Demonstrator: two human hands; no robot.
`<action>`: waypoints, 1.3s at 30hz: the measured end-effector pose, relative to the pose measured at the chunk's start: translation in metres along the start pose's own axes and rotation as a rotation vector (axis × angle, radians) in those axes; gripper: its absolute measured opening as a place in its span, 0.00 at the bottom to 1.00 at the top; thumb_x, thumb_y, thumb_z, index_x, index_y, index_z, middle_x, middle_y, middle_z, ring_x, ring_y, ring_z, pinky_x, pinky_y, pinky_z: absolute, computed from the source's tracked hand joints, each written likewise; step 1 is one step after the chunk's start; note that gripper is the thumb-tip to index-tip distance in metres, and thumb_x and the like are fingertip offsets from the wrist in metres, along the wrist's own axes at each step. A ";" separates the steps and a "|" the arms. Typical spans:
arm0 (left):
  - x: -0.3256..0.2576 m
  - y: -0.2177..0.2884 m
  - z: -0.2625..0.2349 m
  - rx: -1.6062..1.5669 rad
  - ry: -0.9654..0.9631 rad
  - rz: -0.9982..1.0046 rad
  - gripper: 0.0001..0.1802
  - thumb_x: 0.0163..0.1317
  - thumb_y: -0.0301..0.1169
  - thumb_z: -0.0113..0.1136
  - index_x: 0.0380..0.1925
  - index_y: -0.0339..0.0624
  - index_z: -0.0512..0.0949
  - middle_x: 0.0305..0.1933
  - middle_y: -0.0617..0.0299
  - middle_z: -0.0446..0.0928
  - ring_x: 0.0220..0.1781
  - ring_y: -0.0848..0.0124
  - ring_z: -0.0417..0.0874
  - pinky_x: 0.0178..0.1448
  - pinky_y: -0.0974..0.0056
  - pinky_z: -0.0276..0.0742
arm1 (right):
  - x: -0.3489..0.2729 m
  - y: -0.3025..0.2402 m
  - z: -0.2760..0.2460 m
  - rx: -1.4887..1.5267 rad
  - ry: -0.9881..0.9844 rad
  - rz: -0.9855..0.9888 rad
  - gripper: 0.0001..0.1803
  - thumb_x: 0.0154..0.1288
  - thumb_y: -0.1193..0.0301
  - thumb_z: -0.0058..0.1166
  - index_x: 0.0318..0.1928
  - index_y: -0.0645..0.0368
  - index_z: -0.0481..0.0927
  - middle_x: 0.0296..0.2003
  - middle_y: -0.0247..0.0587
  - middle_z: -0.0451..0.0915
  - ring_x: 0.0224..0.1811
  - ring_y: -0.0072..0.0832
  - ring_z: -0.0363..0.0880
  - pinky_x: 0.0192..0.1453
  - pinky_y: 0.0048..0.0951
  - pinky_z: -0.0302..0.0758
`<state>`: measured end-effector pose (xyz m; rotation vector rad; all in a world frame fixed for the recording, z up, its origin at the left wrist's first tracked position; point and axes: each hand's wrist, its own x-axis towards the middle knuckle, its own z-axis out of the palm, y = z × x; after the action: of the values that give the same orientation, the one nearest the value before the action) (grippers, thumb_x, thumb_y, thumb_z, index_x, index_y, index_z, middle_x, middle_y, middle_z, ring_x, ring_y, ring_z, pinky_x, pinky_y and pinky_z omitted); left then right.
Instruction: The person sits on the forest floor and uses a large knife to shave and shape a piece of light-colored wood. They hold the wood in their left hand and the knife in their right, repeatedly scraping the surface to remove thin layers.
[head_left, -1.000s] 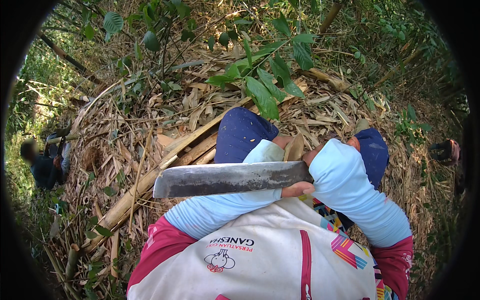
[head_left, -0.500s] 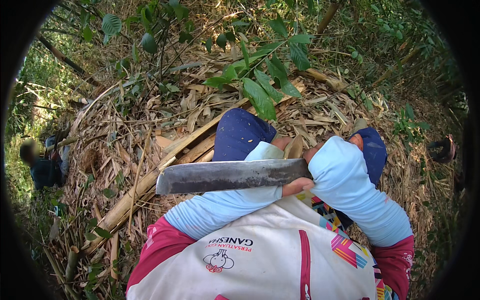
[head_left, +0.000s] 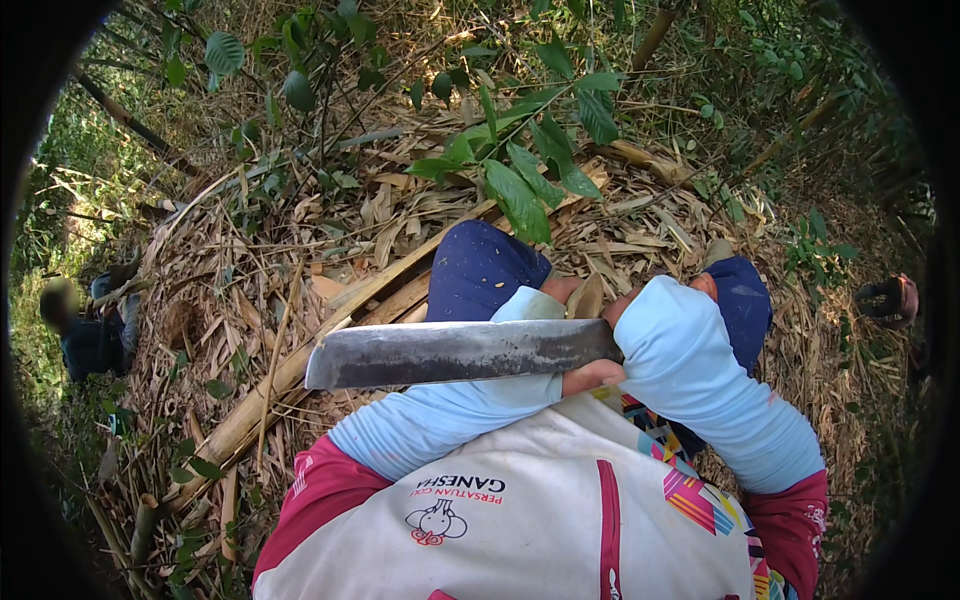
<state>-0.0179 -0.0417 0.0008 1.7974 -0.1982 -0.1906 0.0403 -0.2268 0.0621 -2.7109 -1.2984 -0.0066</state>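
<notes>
A machete (head_left: 450,355) lies level across my front, its broad dark blade with a bright upper edge pointing left. The blade's right end meets my right hand (head_left: 619,306), which is closed at the handle; the cuff and forearm hide most of its fingers and the grip itself. My left hand (head_left: 594,376) is crossed under the blade at that same end. Only part of it shows below the blade, and its fingers are mostly hidden. The blade passes over my light blue left sleeve (head_left: 465,405).
My bent knees in navy trousers (head_left: 487,268) rise just beyond the blade. Split bamboo poles (head_left: 262,405) lie diagonally at left on dry leaf litter (head_left: 370,235). A leafy green branch (head_left: 522,185) hangs ahead. Another person (head_left: 85,335) is at far left; a partly visible figure (head_left: 888,302) is at far right.
The machete's blade has slid slightly to the left. My arms and knees have hardly moved.
</notes>
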 end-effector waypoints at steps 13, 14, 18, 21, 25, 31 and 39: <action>-0.001 0.001 -0.004 -0.053 -0.021 -0.043 0.41 0.46 0.41 0.81 0.55 0.36 0.68 0.47 0.62 0.77 0.50 0.75 0.77 0.53 0.68 0.73 | -0.002 -0.002 0.010 0.086 0.075 -0.003 0.07 0.50 0.63 0.56 0.29 0.49 0.78 0.20 0.36 0.75 0.24 0.39 0.78 0.30 0.53 0.63; -0.003 0.002 -0.002 -0.139 0.032 -0.019 0.41 0.45 0.39 0.82 0.54 0.36 0.68 0.47 0.62 0.77 0.51 0.74 0.77 0.54 0.67 0.73 | -0.004 -0.001 0.013 0.074 0.076 -0.012 0.07 0.50 0.63 0.56 0.29 0.49 0.78 0.20 0.36 0.75 0.24 0.39 0.78 0.29 0.52 0.63; -0.001 0.004 -0.005 -0.080 -0.002 0.037 0.41 0.43 0.36 0.83 0.54 0.36 0.68 0.48 0.61 0.78 0.52 0.73 0.78 0.55 0.65 0.75 | -0.004 -0.001 0.013 0.059 0.050 -0.027 0.07 0.50 0.63 0.56 0.29 0.49 0.78 0.19 0.35 0.74 0.23 0.38 0.77 0.27 0.52 0.63; 0.003 0.008 -0.013 -0.090 -0.095 0.027 0.40 0.44 0.35 0.82 0.54 0.36 0.68 0.48 0.60 0.78 0.51 0.73 0.79 0.54 0.64 0.75 | -0.004 0.000 0.016 0.032 0.050 -0.049 0.07 0.50 0.63 0.56 0.28 0.49 0.77 0.19 0.36 0.74 0.22 0.38 0.76 0.26 0.52 0.62; 0.002 0.006 -0.015 -0.162 -0.125 0.044 0.38 0.45 0.35 0.82 0.53 0.36 0.69 0.48 0.59 0.79 0.50 0.71 0.80 0.53 0.64 0.76 | -0.004 -0.002 0.015 -0.018 0.067 -0.052 0.06 0.50 0.63 0.55 0.27 0.50 0.77 0.19 0.37 0.73 0.22 0.39 0.76 0.25 0.52 0.63; 0.001 0.006 -0.012 0.145 -0.016 0.103 0.40 0.46 0.43 0.80 0.53 0.34 0.70 0.47 0.58 0.80 0.48 0.68 0.82 0.51 0.64 0.77 | -0.003 -0.002 0.015 0.016 0.128 -0.048 0.07 0.50 0.64 0.55 0.28 0.51 0.77 0.19 0.38 0.73 0.22 0.40 0.76 0.26 0.51 0.64; 0.000 0.003 -0.011 0.313 0.024 0.125 0.38 0.47 0.47 0.78 0.51 0.34 0.74 0.44 0.55 0.80 0.45 0.66 0.83 0.47 0.63 0.77 | -0.001 -0.003 0.011 0.072 0.121 -0.021 0.09 0.49 0.63 0.57 0.29 0.52 0.77 0.21 0.40 0.75 0.26 0.41 0.77 0.27 0.51 0.64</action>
<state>-0.0150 -0.0325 0.0066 2.0893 -0.3372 -0.0504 0.0370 -0.2248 0.0519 -2.5927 -1.2670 -0.1218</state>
